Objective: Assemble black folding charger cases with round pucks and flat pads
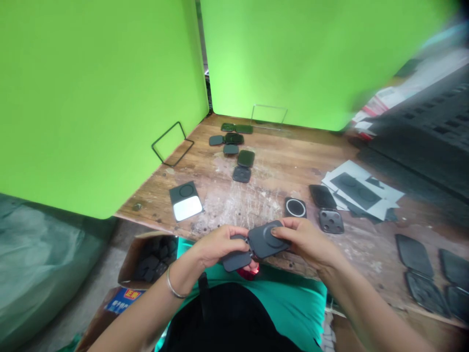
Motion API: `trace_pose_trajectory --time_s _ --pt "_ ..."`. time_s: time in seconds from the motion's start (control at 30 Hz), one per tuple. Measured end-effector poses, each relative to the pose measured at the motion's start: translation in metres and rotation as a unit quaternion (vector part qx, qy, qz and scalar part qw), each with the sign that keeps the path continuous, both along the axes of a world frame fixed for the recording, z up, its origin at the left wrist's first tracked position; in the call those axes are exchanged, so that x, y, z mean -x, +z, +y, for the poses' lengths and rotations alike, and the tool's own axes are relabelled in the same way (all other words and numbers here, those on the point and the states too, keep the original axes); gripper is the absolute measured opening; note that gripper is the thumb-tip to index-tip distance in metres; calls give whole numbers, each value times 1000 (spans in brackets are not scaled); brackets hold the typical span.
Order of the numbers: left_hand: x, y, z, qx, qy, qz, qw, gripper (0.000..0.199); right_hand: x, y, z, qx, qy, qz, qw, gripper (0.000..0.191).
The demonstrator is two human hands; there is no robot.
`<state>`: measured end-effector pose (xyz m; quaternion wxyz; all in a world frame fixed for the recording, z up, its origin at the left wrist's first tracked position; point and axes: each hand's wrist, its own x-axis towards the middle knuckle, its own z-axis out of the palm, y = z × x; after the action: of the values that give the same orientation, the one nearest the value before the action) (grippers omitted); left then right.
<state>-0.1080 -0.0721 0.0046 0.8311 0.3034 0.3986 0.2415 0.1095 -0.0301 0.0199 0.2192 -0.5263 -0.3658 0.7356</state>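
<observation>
A dark grey folding wireless charger (262,240) is held over the table's front edge, its two hinged pads opened out. My left hand (225,244) is closed on the left pad, thumb on top and fingers below. My right hand (298,237) pinches the other pad, its thumb on the raised ring. Just beyond my right hand lies a dark pad with a white ring (295,208), partly hidden by the hand. To the left, a dark card-like piece with a ring (184,189) has a white rounded panel (187,208) at its near half.
Hinged black chargers lie at the back (245,158), right (330,221) and far right (421,274). Printed sheets (361,190) lie beside a dark crate (428,132). Green panels (278,58) with wire stands (172,144) border the wooden table (271,181). Below left, a carton (128,266) holds dark pieces.
</observation>
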Motion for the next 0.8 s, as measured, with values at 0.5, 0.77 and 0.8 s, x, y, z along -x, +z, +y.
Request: trace_pose_trajectory --time_s 0.5,0.77,0.8 --pt "-1 -1 0 6 3 -6 1000 36 2 0 1 -12 2 -28 1000 26" --pt "-1 -1 0 -1 2 6 1000 37 3 2 -1 -27 8 -41 999 24" --pt "-1 -1 0 -3 2 6 1000 36 3 2 -1 -30 8 -41 999 24"
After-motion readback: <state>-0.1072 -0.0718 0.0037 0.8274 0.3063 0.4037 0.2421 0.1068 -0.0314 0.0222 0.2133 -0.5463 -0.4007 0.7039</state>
